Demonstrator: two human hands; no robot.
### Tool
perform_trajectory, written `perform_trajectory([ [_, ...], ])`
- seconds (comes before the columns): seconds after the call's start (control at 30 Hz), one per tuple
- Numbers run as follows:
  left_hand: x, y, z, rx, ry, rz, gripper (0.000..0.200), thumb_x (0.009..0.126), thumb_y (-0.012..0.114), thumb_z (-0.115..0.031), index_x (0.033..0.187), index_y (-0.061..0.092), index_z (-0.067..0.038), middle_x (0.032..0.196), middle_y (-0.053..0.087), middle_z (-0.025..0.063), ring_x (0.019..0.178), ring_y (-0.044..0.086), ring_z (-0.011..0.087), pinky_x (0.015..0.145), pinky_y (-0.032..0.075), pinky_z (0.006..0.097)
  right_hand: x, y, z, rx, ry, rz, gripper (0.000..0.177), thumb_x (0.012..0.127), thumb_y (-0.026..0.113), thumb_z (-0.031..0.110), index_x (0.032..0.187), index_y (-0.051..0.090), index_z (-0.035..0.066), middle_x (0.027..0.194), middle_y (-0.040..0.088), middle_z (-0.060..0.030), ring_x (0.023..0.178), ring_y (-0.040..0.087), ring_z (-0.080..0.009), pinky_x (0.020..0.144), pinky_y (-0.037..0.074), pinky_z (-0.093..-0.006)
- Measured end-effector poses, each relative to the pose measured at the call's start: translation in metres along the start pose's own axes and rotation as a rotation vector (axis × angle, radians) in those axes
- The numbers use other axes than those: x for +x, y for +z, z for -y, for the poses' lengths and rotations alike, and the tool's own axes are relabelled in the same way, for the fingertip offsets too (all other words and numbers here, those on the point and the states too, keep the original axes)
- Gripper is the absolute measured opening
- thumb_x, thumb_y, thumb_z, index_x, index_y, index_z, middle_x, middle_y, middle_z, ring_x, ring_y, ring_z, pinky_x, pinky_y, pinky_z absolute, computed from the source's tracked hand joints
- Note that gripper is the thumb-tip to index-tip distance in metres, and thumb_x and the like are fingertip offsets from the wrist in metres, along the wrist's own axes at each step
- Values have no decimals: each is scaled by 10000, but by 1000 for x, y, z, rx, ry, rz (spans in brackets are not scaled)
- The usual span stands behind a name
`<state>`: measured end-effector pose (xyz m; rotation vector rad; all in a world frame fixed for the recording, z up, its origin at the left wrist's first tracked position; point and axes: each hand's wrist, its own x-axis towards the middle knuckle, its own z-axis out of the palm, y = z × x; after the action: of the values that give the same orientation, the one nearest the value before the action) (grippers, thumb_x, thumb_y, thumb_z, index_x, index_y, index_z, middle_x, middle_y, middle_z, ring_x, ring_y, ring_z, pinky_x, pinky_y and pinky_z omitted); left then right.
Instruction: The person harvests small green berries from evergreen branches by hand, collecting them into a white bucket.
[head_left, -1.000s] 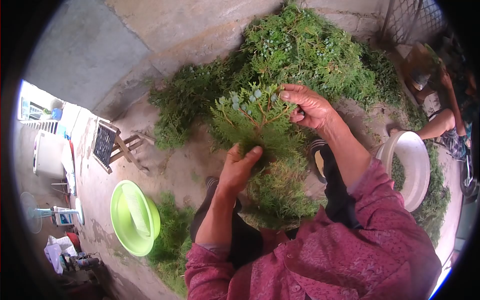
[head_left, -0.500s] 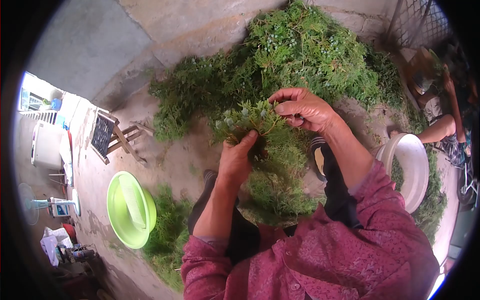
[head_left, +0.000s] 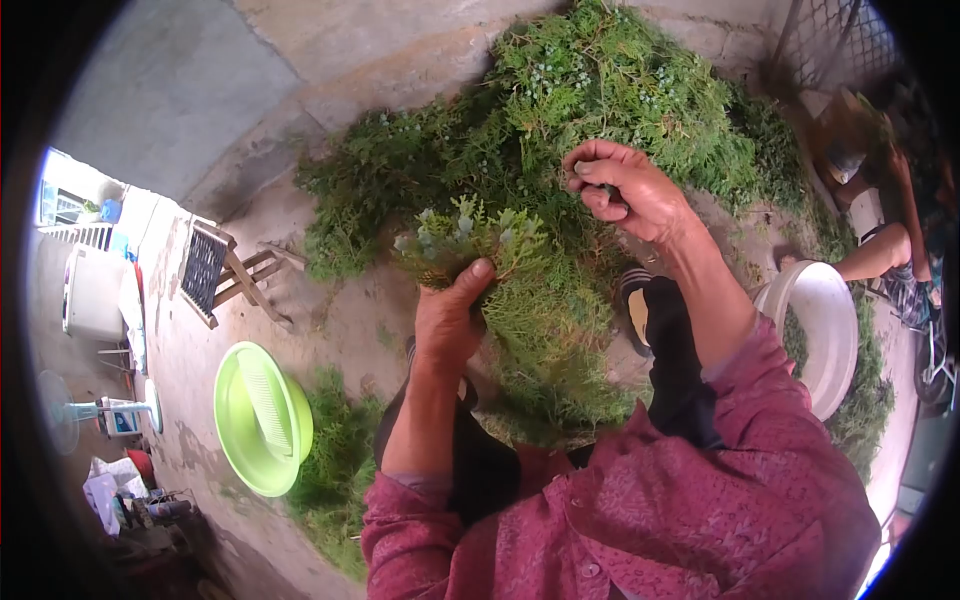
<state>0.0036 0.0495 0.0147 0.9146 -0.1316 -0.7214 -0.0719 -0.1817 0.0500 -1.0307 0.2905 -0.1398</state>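
My left hand (head_left: 450,315) is closed round the stems of a leafy evergreen sprig (head_left: 505,250) that carries pale bluish-green cones. The sprig is held out over the ground between my knees, its tips pointing up and away. To the right and a little higher, my right hand (head_left: 630,190) is apart from the sprig, with thumb and fingers pinched together. Whatever lies between those fingertips is too small to make out. Beyond both hands rises a big heap of cut evergreen branches (head_left: 620,100) with similar cones.
A lime-green basin (head_left: 228,430) with a ridged washboard part stands at left, beside loose greenery (head_left: 335,450). Behind it is a wooden folding stool (head_left: 245,275). A white tub (head_left: 845,340) stands at right, near another person's leg (head_left: 880,258). A concrete wall (head_left: 400,50) runs behind the heap.
My right hand has moved away from the sprig, up and slightly right, fingers still pinched. My left hand has shifted a little left with the sprig.
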Motion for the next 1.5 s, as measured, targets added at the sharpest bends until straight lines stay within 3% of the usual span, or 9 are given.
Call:
perform_trajectory([
  [0.03,-2,1,-4,-7,-24,41,394,757,634,-43,1124,491,-32,1000,582,81,924,570,207,815,476,344,-1,2,-5,2,47,42,130,814,535,103,929,535,42,796,545,-66,504,435,-58,337,247,-125],
  [0.3,-3,8,-6,2,-78,129,415,732,658,-27,1112,492,-19,1019,576,74,939,553,190,851,443,319,-12,30,-23,35,275,288,284,838,574,273,1010,514,55,830,567,-25,487,446,-66,337,244,-131],
  [0.6,-2,10,-5,52,-138,146,363,744,651,-36,1084,526,-21,1015,586,69,911,562,172,831,453,305,-11,25,-27,102,286,346,241,809,613,155,1008,518,57,811,560,20,460,383,-18,385,270,-145],
  [0.87,1,6,-3,59,-120,133,375,750,642,-59,1100,511,-26,1004,590,61,932,556,172,827,450,298,-17,44,-12,-190,167,98,130,804,613,133,876,570,34,670,521,6,436,377,-32,357,259,-176],
  [0.93,1,3,-3,124,-65,66,272,774,618,-132,1010,531,-28,827,596,66,667,573,172,652,479,320,-16,39,-6,-355,147,-12,111,800,609,116,857,573,28,664,520,2,430,370,-28,347,253,-174],
  [1.03,-1,-5,-16,39,-127,93,160,821,567,-212,860,520,-64,642,500,15,487,424,117,509,369,273,-11,2,3,183,-61,104,164,785,598,135,882,561,9,683,533,-45,423,371,-35,306,231,-151],
  [1.13,3,-7,-13,-45,-135,234,207,859,505,-270,764,476,-89,548,371,-21,448,278,87,470,245,245,-10,5,-11,377,84,278,203,803,573,174,920,545,11,740,546,-67,456,406,-46,310,251,-140],
  [1.27,2,3,-10,-27,-165,182,229,874,478,-277,740,459,-92,539,348,-24,450,263,89,470,233,241,-8,25,-27,265,188,298,236,811,578,224,947,536,36,809,558,-72,515,469,-69,336,293,-126],
  [1.5,9,0,0,78,-169,155,287,853,522,-271,996,530,-21,618,446,-11,500,348,80,468,255,224,-9,41,-34,93,235,275,200,773,643,146,924,544,60,764,545,-9,528,478,-56,367,290,-163],
])
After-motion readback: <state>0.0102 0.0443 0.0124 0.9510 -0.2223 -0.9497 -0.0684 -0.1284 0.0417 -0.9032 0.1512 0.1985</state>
